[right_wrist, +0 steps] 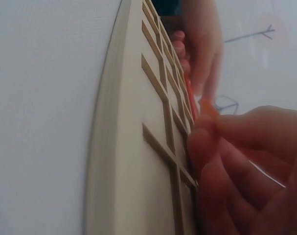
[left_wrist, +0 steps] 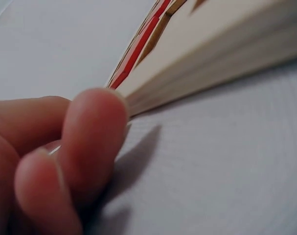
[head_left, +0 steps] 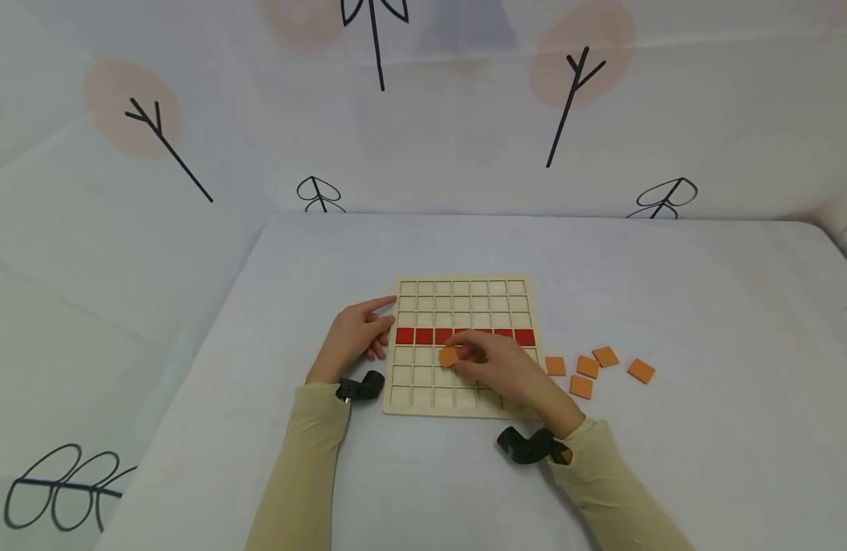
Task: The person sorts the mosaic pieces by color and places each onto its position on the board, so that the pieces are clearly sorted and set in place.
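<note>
A pale wooden grid board lies flat on the table, with a row of red square tiles across its middle. My right hand pinches an orange square tile between thumb and fingers, just below the red row. That orange tile shows at the fingertips in the right wrist view too. At the board's left edge, my left hand touches the side with index finger and thumb, its other fingers loosely bent. In the left wrist view a fingertip presses at the board's corner edge.
Several loose orange tiles lie on the white tabletop right of the board, one of them close by its edge. A dark wrist camera sits on each wrist. Behind the table hangs a patterned cloth.
</note>
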Tool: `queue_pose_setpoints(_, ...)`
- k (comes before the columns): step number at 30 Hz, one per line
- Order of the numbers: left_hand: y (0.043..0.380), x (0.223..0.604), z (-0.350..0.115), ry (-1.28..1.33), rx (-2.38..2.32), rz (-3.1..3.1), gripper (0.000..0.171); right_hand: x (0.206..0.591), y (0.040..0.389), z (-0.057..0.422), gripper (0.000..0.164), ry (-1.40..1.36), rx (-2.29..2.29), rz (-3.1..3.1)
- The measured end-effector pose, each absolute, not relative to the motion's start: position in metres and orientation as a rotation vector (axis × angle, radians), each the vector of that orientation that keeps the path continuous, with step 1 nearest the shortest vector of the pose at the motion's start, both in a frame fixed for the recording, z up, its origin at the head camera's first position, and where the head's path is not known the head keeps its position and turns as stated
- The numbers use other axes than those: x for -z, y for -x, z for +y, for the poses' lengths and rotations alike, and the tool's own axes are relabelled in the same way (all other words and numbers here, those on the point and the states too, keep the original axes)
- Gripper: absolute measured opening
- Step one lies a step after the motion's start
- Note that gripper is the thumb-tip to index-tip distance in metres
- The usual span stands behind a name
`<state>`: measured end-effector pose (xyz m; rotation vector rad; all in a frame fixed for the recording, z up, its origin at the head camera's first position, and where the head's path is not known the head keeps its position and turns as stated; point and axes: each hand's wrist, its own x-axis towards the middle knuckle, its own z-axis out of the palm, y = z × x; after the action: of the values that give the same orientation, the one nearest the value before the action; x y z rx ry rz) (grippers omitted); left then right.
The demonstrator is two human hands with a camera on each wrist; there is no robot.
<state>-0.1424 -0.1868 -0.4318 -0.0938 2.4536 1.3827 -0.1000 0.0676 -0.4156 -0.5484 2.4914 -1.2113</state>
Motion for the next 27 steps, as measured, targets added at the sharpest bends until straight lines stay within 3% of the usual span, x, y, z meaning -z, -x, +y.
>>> queue_pose_setpoints(27,0.143,0.431,-0.187,0.087,-1.340,2.471,0.041,0.413,0.102,0.034,0.026,0.607,1.239,2.489)
